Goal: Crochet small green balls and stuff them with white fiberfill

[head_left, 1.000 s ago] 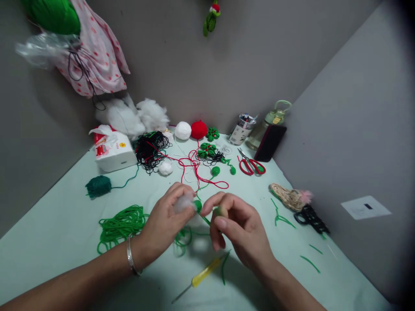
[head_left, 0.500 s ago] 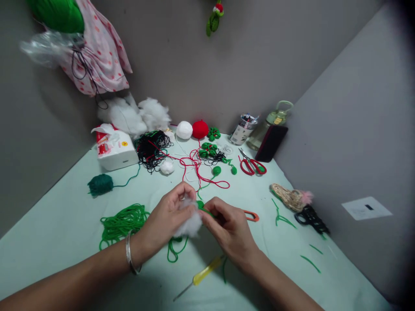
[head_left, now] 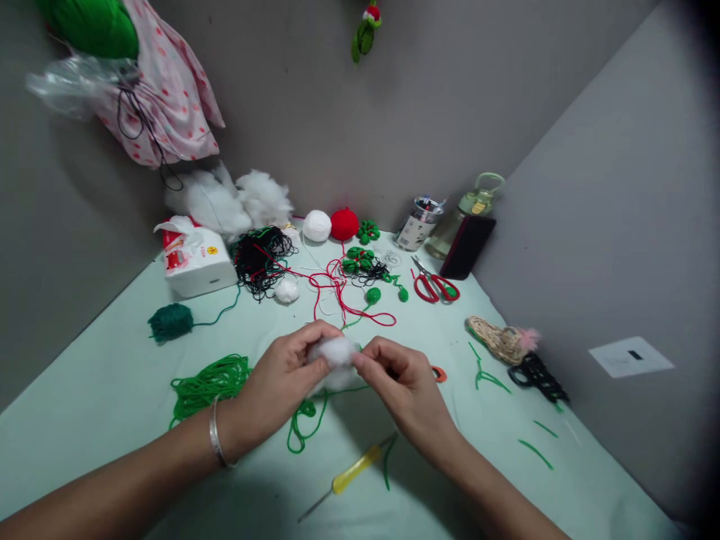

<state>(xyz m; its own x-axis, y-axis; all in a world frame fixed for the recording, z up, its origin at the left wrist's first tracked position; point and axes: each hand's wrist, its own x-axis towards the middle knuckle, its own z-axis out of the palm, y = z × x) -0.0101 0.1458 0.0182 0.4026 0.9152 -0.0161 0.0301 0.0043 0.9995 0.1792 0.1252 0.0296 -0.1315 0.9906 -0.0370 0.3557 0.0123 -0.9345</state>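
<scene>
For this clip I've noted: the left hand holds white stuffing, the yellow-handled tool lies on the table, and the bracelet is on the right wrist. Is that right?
Not quite: the bracelet is on the left wrist, as the head view shows. The rest stands: the left hand holds white stuffing, and the yellow-handled tool lies on the table.

The left hand (head_left: 289, 375) is holding white fluff (head_left: 336, 351), and the right hand (head_left: 405, 384) is touching its edge with bent fingers. A yellow-handled tool (head_left: 353, 472) is lying between the forearms, green yarn (head_left: 211, 381) beside the left wrist. Farther back, scissors (head_left: 433, 283) are lying near a bottle (head_left: 447, 234), and a red ball (head_left: 344, 224) is sitting beside a white one.
</scene>
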